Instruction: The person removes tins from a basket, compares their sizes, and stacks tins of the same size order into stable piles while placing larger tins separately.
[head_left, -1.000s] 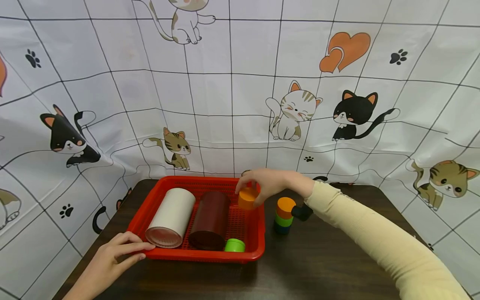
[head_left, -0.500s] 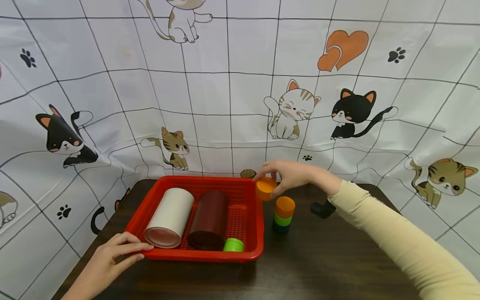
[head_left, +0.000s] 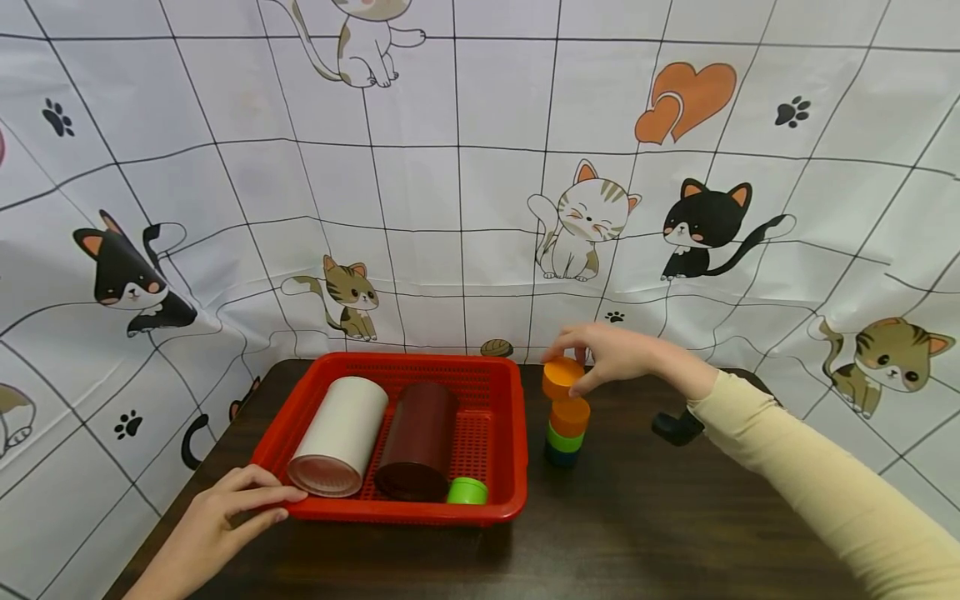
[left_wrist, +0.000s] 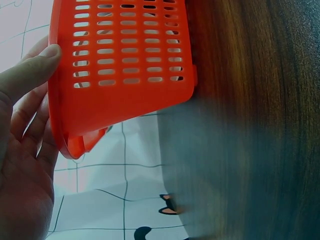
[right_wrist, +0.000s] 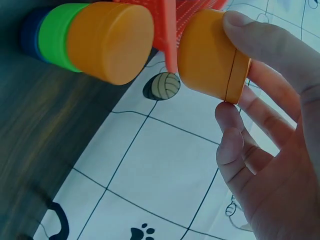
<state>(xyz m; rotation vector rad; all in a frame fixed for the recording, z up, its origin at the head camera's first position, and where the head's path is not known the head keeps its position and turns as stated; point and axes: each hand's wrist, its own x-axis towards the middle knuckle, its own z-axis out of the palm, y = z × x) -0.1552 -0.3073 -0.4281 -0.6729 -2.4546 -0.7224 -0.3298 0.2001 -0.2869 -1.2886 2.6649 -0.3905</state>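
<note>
My right hand pinches a small orange lidded jar by its top, fingers and thumb on opposite sides. The jar is just above a stack whose top piece is another orange jar, with a green piece and a dark blue piece under it. In the right wrist view the held jar is apart from the stacked orange jar. My left hand holds the front left corner of a red plastic basket; in the left wrist view the thumb lies against its rim.
Inside the basket lie a white canister, a dark red canister and a small green jar. The dark wooden table ends at a white curtain printed with cats.
My right hand has lifted the orange jar out of the basket's right side and carried it right, over the stack. My left hand stays on the basket corner.
</note>
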